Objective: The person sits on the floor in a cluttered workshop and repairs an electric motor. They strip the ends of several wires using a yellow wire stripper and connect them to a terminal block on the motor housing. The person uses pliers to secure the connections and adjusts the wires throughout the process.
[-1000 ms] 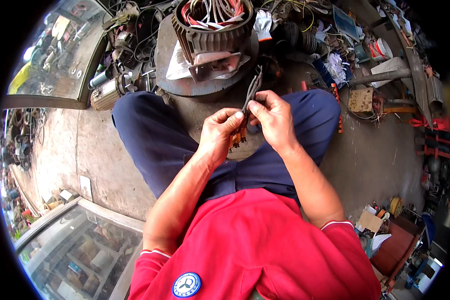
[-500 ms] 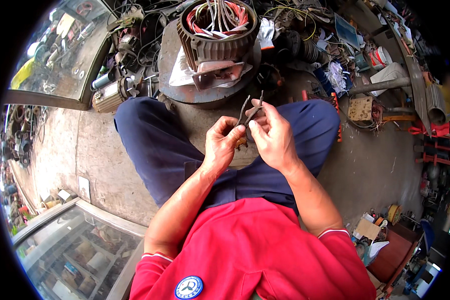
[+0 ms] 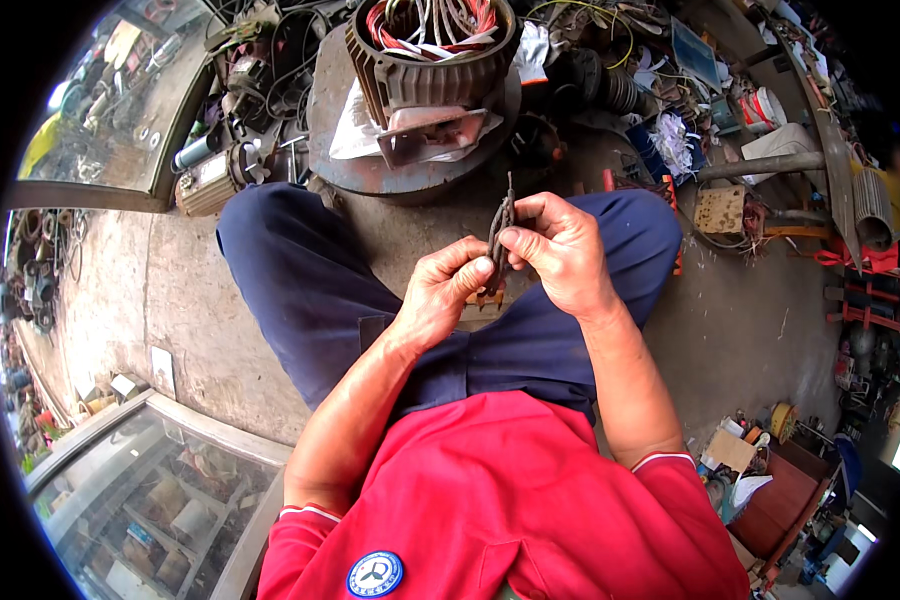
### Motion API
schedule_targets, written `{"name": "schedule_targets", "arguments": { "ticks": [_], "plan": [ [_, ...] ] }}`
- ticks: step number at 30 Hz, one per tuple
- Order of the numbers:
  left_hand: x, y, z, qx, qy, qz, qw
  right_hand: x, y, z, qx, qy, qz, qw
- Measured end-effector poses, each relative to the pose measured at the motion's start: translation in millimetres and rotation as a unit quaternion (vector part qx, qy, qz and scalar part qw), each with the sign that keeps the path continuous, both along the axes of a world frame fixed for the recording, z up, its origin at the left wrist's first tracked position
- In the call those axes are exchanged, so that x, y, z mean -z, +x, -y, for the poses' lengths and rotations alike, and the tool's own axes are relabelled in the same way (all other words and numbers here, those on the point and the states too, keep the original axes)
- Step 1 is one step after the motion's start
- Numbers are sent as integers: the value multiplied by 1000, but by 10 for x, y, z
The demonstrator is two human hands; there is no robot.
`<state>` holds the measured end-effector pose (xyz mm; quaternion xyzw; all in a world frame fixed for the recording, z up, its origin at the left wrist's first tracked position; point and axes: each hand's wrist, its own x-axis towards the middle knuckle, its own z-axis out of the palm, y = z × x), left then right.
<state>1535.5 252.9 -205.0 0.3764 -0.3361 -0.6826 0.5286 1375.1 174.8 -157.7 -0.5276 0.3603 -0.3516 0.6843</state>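
Between my legs, both hands hold a bundle of dark, twisted wires (image 3: 501,228) with orange-brown pieces at its lower end. My left hand (image 3: 445,285) pinches the lower part, thumb pointing toward the bundle. My right hand (image 3: 560,255) grips higher up with thumb and curled fingers; a thin wire tip sticks up above it. Beyond them a ribbed motor housing (image 3: 430,80) with red and white windings sits on white sheets and a round, worn metal base (image 3: 340,175).
A glass-topped case (image 3: 150,415) stands at lower left, another glazed frame (image 3: 95,195) at upper left. Motor parts (image 3: 220,185), cables and scrap crowd the far floor. A metal pipe (image 3: 760,165) and beam lie at the right, with a reddish box (image 3: 780,500) at lower right.
The wire bundle in my hands has changed shape, from two splayed prongs half a second ago to a closer twist with one tip up. My right hand's fingers have shifted along it.
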Motion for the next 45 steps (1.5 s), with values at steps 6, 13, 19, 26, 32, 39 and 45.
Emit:
{"name": "schedule_targets", "arguments": {
  "ticks": [6,13,19,26,32,39,45],
  "plan": [
    [-59,-27,-41,-1,7,53,999,-13,4,-37,-14,6,-14,1000],
    [-94,-77,-72,-58,-17,90,994,-96,58,-58,-11,23,6,1000],
    [-62,-87,-82,-81,-12,68,994,-28,64,-99,8,16,-60,998],
    [-94,-93,-103,-101,-42,118,987,-23,88,-111,-32,28,-90,995],
    [-24,-116,-114,-104,-54,158,980,-127,84,-36,-51,-114,-143,982],
    [-72,-23,-85,-93,-88,245,961,-347,125,-9,-53,-175,-162,970],
    [-139,-32,-74,-117,-68,140,981,-265,127,-17,-41,-96,-116,988]
  ]
}}
